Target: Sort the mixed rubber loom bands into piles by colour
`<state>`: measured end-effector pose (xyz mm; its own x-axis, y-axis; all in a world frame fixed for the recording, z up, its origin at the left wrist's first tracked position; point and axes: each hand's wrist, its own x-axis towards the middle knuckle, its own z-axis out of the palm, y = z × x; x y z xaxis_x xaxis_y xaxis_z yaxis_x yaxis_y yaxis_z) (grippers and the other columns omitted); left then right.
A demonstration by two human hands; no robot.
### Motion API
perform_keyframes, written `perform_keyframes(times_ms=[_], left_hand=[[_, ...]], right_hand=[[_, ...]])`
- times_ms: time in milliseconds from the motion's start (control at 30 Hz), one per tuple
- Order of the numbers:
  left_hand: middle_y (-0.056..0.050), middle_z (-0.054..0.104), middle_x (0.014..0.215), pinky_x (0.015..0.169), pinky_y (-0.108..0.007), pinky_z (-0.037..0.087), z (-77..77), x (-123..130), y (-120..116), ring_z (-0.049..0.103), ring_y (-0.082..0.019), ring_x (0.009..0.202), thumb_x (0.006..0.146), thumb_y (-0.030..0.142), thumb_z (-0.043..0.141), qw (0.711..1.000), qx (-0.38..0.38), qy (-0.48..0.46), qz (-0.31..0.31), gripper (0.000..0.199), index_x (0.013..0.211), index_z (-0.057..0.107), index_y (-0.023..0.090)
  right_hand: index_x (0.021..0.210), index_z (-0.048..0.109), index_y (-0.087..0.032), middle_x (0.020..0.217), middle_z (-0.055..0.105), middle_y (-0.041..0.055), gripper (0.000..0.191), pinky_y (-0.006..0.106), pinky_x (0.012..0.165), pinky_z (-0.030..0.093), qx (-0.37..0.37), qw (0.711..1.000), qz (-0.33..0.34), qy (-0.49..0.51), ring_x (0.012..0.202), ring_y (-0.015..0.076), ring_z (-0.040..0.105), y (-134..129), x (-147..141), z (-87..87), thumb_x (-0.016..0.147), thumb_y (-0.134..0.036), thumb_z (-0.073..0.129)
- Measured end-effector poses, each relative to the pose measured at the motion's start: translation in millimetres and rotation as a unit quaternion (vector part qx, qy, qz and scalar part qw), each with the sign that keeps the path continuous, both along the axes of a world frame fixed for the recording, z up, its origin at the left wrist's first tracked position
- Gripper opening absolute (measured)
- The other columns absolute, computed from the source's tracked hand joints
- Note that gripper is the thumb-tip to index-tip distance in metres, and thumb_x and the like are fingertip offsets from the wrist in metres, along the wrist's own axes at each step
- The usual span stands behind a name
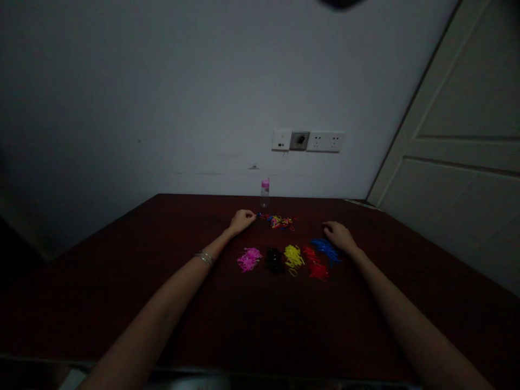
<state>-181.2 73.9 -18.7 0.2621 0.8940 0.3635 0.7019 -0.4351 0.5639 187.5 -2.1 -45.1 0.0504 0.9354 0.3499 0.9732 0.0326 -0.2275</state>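
A mixed heap of small, thin rubber bands [281, 221] in several colours lies toward the back of the table. At its left end is my left hand [242, 220], thumb and fingers pinched together beside a few blue and red bands. Whether a band is between the fingertips is too small to see. My right hand [339, 236] rests just behind the blue pile [326, 249], its fingers curled inward and what they hold, if anything, hidden. Nearer me lie sorted piles: pink [249, 259], black [275, 260], yellow [293, 257] and red [316, 264].
A clear bottle with a pink cap [265, 192] stands behind the mixed heap, close to the wall [195, 108]. Wall sockets [325, 142] sit above the dark red table [260, 319]. A pale panelled door [455, 141] rises on the right.
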Motion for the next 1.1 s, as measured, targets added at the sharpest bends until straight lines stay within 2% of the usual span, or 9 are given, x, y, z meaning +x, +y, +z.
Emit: perform_keyframes(times_ms=[133, 300, 433, 533, 700, 967, 1100], left_hand=[[-0.005, 0.068, 0.086, 0.068, -0.022, 0.042, 15.8, 29, -22, 0.059, -0.016, 0.078, 0.078, 0.036, 0.05, 0.998, 0.014, 0.062, -0.006, 0.027, 0.088, 0.07, 0.02], [-0.004, 0.064, 0.098, 0.071, -0.023, 0.045, 31.9, 76, -42, 0.059, -0.017, 0.087, 0.081, 0.035, 0.049, 0.979, 0.055, 0.169, -0.103, 0.026, 0.096, 0.067, 0.024], [-0.006, 0.06, 0.105, 0.074, -0.028, 0.047, 31.8, 104, -46, 0.059, -0.02, 0.092, 0.082, 0.036, 0.048, 0.944, 0.083, 0.27, -0.17, 0.027, 0.1, 0.064, 0.024], [-0.009, 0.059, 0.106, 0.078, -0.031, 0.047, 26.8, 117, -45, 0.058, -0.022, 0.096, 0.081, 0.034, 0.049, 0.929, 0.088, 0.31, -0.182, 0.026, 0.098, 0.064, 0.021], [-0.012, 0.06, 0.106, 0.08, -0.033, 0.047, 20.0, 127, -41, 0.059, -0.023, 0.096, 0.082, 0.031, 0.049, 0.929, 0.089, 0.318, -0.17, 0.025, 0.095, 0.064, 0.018], [-0.012, 0.061, 0.102, 0.078, -0.033, 0.046, 16.9, 126, -40, 0.059, -0.023, 0.093, 0.082, 0.023, 0.044, 0.935, 0.098, 0.303, -0.155, 0.024, 0.092, 0.065, 0.017], [-0.009, 0.061, 0.099, 0.075, -0.029, 0.045, 20.0, 119, -41, 0.059, -0.021, 0.09, 0.082, 0.023, 0.045, 0.939, 0.096, 0.277, -0.178, 0.023, 0.09, 0.066, 0.019]], right_hand=[[0.112, 0.061, -0.011, 0.117, 0.06, 0.0129, 0.038, 0.034, 0.093, 0.04, -0.009, 1.0, -0.004, -0.015, 0.108, 0.0233, 0.054, -2, -3, 2.0, 0.083, -0.022, 0.039], [0.112, 0.06, -0.011, 0.118, 0.059, 0.0122, 0.038, 0.032, 0.093, 0.04, -0.011, 1.0, -0.005, -0.017, 0.108, 0.0226, 0.054, -4, -5, 3.5, 0.084, -0.022, 0.038], [0.113, 0.06, -0.012, 0.119, 0.058, 0.0124, 0.038, 0.032, 0.094, 0.039, -0.011, 1.0, 0.001, -0.012, 0.11, 0.0218, 0.053, -5, -5, 4.4, 0.084, -0.022, 0.038], [0.113, 0.06, -0.012, 0.119, 0.059, 0.0123, 0.038, 0.032, 0.095, 0.038, -0.013, 1.0, -0.002, -0.009, 0.11, 0.0218, 0.053, -5, -5, 4.2, 0.083, -0.022, 0.039], [0.114, 0.06, -0.012, 0.12, 0.058, 0.0118, 0.039, 0.031, 0.096, 0.038, -0.014, 1.0, -0.008, -0.013, 0.111, 0.0212, 0.052, -5, -6, 4.2, 0.083, -0.023, 0.038], [0.114, 0.06, -0.014, 0.12, 0.059, 0.0107, 0.038, 0.031, 0.096, 0.038, -0.012, 1.0, -0.009, -0.011, 0.111, 0.0206, 0.053, -5, -7, 4.6, 0.083, -0.022, 0.039], [0.115, 0.059, -0.011, 0.12, 0.058, 0.0116, 0.039, 0.031, 0.096, 0.038, -0.016, 1.0, -0.004, -0.015, 0.112, 0.0215, 0.052, -4, -5, 3.9, 0.084, -0.023, 0.038]])
